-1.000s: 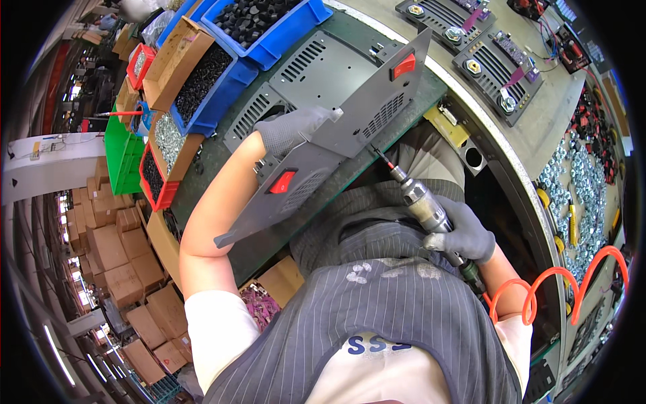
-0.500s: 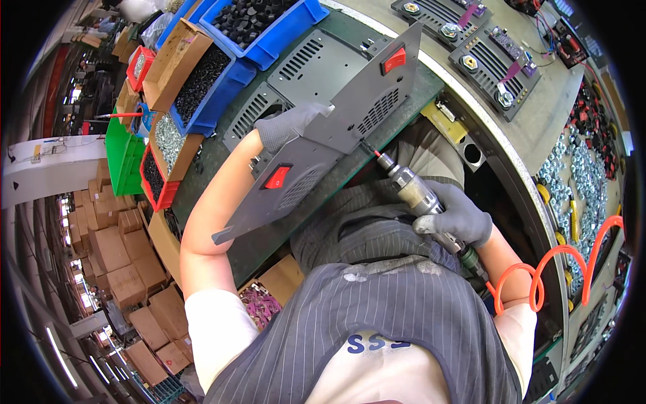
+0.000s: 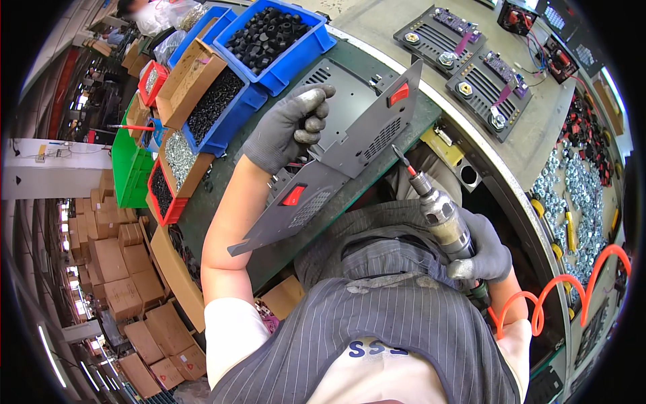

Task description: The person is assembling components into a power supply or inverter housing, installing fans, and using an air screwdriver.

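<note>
My left hand (image 3: 286, 131), in a grey glove, is raised over two dark metal casings on the bench. Its fingers are curled and pinched together; what they hold, if anything, is too small to make out. Below it stands the nearer casing's end panel (image 3: 269, 225) with a red rocker switch (image 3: 294, 196). The other casing's panel (image 3: 374, 124) meets it at an angle and has its own red switch (image 3: 398, 95). My gloved right hand (image 3: 488, 249) is closed round an air screwdriver (image 3: 441, 215). The screwdriver's bit points up, apart from the panels.
Blue bins of black parts (image 3: 330, 46), a carton of silver screws (image 3: 195, 153) and a red bin (image 3: 176, 210) line the bench's left side. Slotted plates (image 3: 481, 97) lie far right. An orange coiled hose (image 3: 538, 296) runs off right. Stacked cartons (image 3: 108, 259) stand left.
My left hand has let go of the panel and risen, its fingers now curled. The screwdriver has drawn back right, its bit now away from the panels.
</note>
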The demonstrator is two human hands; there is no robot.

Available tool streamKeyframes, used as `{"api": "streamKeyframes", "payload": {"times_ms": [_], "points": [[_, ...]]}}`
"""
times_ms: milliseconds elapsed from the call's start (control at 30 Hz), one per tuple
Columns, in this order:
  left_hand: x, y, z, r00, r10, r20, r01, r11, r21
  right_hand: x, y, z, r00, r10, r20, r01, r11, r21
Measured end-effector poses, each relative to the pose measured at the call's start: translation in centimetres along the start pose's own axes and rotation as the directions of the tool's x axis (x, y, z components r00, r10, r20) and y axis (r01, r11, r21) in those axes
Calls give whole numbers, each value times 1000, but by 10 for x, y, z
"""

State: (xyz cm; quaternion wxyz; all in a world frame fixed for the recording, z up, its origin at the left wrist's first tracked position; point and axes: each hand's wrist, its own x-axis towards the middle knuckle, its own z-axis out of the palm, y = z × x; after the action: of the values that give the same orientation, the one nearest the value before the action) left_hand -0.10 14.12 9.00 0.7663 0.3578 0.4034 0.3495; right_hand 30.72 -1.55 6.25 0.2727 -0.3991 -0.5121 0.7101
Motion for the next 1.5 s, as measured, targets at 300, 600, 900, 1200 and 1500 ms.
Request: {"api": "streamKeyframes", "payload": {"times_ms": [300, 600, 900, 1200, 1500], "points": [[-15, 23, 38, 975, 207, 87, -224, 888, 401, 28, -48, 3, 988, -143, 60, 151, 978, -145], [-23, 32, 52, 978, 192, -83, -104, 791, 604, 32, -52, 8, 997, -47, 65, 53, 993, -104], [-23, 43, 65, 974, 214, 80, -199, 625, 755, 34, -54, 3, 996, -32, 78, 46, 982, -184], [-7, 49, 49, 873, 340, 350, -448, 272, 852, 13, -26, -12, 993, -118, 29, 118, 993, -5], [46, -20, 21, 943, -324, 78, 182, 697, 694, 17, 30, -45, 987, 48, -152, -78, 977, -201]]}}
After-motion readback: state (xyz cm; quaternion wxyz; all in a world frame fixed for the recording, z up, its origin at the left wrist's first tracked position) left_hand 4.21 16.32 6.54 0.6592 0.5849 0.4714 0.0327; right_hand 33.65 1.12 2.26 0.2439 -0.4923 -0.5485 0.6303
